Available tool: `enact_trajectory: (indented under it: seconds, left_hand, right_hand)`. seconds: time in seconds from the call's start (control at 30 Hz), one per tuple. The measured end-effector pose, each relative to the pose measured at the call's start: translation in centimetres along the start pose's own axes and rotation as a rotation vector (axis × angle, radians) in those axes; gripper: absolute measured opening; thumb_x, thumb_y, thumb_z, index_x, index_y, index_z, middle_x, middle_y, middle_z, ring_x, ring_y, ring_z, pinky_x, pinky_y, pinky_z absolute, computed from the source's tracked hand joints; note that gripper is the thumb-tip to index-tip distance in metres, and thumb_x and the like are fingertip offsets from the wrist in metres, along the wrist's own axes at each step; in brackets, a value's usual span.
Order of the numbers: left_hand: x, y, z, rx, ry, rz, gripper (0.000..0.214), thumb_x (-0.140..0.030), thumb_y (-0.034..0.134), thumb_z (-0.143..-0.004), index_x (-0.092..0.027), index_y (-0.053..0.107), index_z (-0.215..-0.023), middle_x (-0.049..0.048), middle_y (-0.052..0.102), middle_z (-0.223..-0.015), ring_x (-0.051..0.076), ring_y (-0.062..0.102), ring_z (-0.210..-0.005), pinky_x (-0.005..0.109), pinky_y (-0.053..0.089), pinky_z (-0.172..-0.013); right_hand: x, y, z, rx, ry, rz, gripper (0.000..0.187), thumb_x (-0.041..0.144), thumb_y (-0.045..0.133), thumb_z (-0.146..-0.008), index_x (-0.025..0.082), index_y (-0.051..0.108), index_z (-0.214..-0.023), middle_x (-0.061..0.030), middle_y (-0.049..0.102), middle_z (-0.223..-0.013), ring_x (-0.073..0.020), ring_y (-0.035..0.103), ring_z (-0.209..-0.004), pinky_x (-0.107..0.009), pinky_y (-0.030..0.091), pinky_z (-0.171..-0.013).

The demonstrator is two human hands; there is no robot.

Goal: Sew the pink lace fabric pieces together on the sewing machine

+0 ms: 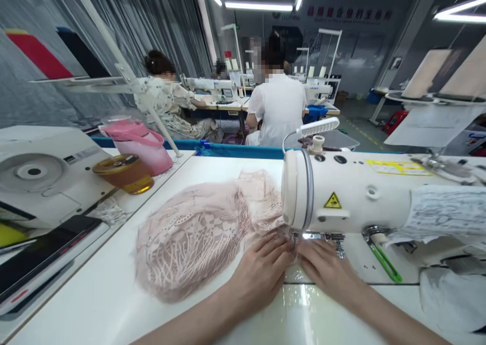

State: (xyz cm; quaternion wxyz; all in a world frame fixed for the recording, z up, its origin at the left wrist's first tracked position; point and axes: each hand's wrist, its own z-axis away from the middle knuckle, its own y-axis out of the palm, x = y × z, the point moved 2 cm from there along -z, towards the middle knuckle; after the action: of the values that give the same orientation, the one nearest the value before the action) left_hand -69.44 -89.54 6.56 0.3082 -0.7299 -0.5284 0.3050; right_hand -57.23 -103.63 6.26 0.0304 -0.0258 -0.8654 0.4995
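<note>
A pale pink lace fabric (190, 239) lies bunched on the white table (98, 294), left of a white sewing machine (349, 193). My left hand (261, 271) lies flat on the fabric's right edge, fingers stretched toward the needle area. My right hand (328, 271) rests flat beside it, fingertips just under the machine head near the presser foot (336, 244). Both hands press the fabric against the table; the needle itself is hidden behind the machine head.
At the left stand another white machine (41, 183), a dark phone (41, 254), an amber jar (125, 173) and a pink container (140, 145). Green-handled snips (385, 261) lie at the right. Two people sit sewing at tables behind, one in floral (167, 102), one in white (279, 107).
</note>
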Motion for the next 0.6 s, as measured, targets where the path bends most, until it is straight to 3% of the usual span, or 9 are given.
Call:
enact_trajectory:
  seconds: [0.13, 0.3, 0.43, 0.6]
  left_hand:
    - [-0.1, -0.5, -0.5, -0.093, 0.034, 0.002, 0.019, -0.009, 0.043, -0.089, -0.017, 0.06, -0.085, 0.003, 0.071, -0.088, 0.017, 0.068, -0.087, 0.037, 0.052, -0.092]
    - [0.3, -1.1, -1.3, -0.018, 0.039, -0.026, 0.025, -0.011, 0.042, -0.091, -0.017, 0.055, -0.07, 0.0005, 0.061, -0.065, 0.013, 0.059, -0.061, 0.033, 0.052, -0.078]
    - [1.4, -1.3, -1.8, 0.08, -0.073, 0.126, 0.008, -0.021, 0.056, -0.083, -0.018, 0.06, -0.076, 0.0007, 0.065, -0.073, 0.016, 0.062, -0.073, 0.032, 0.051, -0.077]
    - [2.7, -0.4, -1.1, 0.075, 0.023, 0.276, 0.013, -0.02, 0.059, -0.08, -0.02, 0.065, -0.091, -0.0012, 0.07, -0.1, 0.014, 0.064, -0.098, 0.031, 0.045, -0.097]
  right_hand:
    - [0.6, -0.4, -0.7, 0.045, 0.025, -0.063, 0.011, 0.025, 0.049, -0.092, 0.023, 0.058, -0.099, -0.0009, 0.067, -0.091, -0.0166, 0.062, -0.09, -0.029, 0.049, -0.073]
    - [0.7, -0.3, -1.1, 0.042, -0.003, -0.121, 0.011, 0.021, 0.05, -0.092, 0.022, 0.058, -0.084, 0.0016, 0.063, -0.078, -0.0142, 0.059, -0.078, -0.029, 0.046, -0.071]
    - [0.9, -0.2, -1.1, -0.024, -0.02, -0.198, 0.011, 0.017, 0.05, -0.092, 0.022, 0.057, -0.086, 0.0017, 0.063, -0.078, -0.0143, 0.059, -0.077, -0.031, 0.047, -0.073]
    - [1.3, -0.1, -0.9, -0.108, -0.016, -0.254, 0.017, 0.011, 0.047, -0.091, 0.022, 0.059, -0.092, 0.0008, 0.064, -0.076, -0.0138, 0.059, -0.072, -0.034, 0.05, -0.081]
